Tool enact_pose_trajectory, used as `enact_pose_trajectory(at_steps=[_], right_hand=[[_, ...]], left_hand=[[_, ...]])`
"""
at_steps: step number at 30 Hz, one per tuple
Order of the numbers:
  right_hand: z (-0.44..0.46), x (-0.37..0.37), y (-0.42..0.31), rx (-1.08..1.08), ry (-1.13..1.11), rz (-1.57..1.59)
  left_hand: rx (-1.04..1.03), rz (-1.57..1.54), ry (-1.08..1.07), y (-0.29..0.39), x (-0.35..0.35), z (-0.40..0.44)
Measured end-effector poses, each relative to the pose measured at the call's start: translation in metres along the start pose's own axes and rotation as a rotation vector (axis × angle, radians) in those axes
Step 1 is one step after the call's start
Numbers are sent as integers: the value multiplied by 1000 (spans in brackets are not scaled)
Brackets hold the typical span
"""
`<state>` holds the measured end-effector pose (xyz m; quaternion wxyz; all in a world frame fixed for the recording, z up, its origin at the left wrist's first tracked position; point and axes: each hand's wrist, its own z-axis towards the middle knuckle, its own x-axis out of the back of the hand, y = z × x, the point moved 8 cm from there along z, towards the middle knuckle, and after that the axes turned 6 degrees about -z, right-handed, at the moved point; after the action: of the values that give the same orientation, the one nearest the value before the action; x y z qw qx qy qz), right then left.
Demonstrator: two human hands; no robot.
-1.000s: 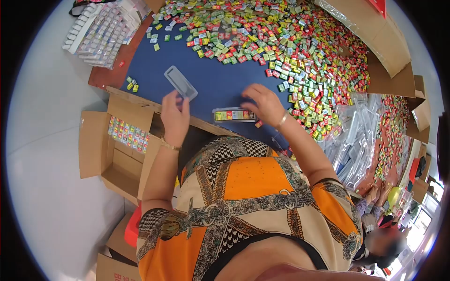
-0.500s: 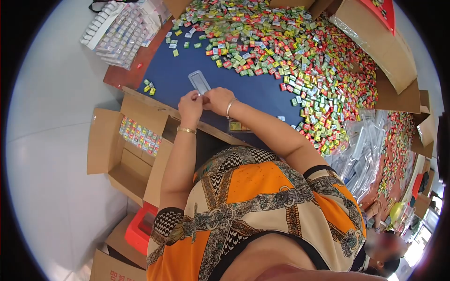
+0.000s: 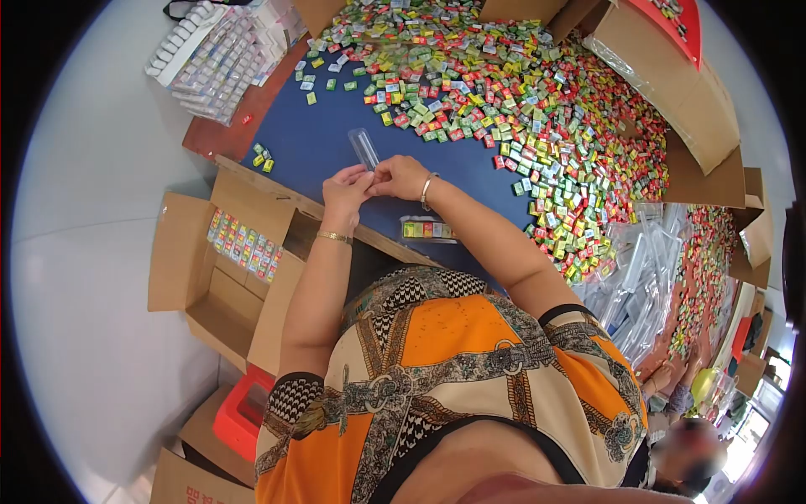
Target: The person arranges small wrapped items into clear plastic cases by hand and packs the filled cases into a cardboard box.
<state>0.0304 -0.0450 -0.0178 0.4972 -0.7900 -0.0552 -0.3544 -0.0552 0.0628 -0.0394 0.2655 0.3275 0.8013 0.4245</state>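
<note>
Over the blue mat, a clear plastic sleeve-like case [image 3: 363, 148] points up and away from my two hands. My left hand [image 3: 344, 191] pinches its near end, fingers closed. Against it, my right hand [image 3: 401, 177] also has its fingertips closed on that same end; the fingers hide the detail there. A similar clear case [image 3: 428, 228] with a row of small coloured packets lies below my right wrist, near the table edge. Several loose packets [image 3: 263, 158] lie on the mat to the left of my hands.
A large heap of small red, green and yellow packets [image 3: 537, 126] covers the far and right side of the blue mat [image 3: 311, 134]. Empty clear cases [image 3: 634, 269] are piled at right. An open carton [image 3: 227, 307] holding filled cases stands at left. Another person [image 3: 688, 449] sits lower right.
The clear case has turned slightly in my hands and looks more see-through. My right hand has shifted a little right, and the filled case below it shows more fully.
</note>
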Motion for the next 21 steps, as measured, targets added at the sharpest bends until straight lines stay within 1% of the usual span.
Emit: enact_pose_trajectory(at_steps=[1, 4, 13, 16, 21], right_hand=[[1, -1, 3, 2, 1, 1], [5, -10, 18, -13, -64, 292], [0, -9, 28, -22, -87, 385], [2, -11, 29, 59, -115, 501], [2, -13, 38, 31, -157, 571]], left_hand=[[0, -9, 0, 0, 0, -1], [-3, -3, -10, 1, -5, -2], [8, 11, -30, 5, -19, -9], [2, 12, -26, 6, -21, -11], [3, 13, -23, 5, -22, -10]])
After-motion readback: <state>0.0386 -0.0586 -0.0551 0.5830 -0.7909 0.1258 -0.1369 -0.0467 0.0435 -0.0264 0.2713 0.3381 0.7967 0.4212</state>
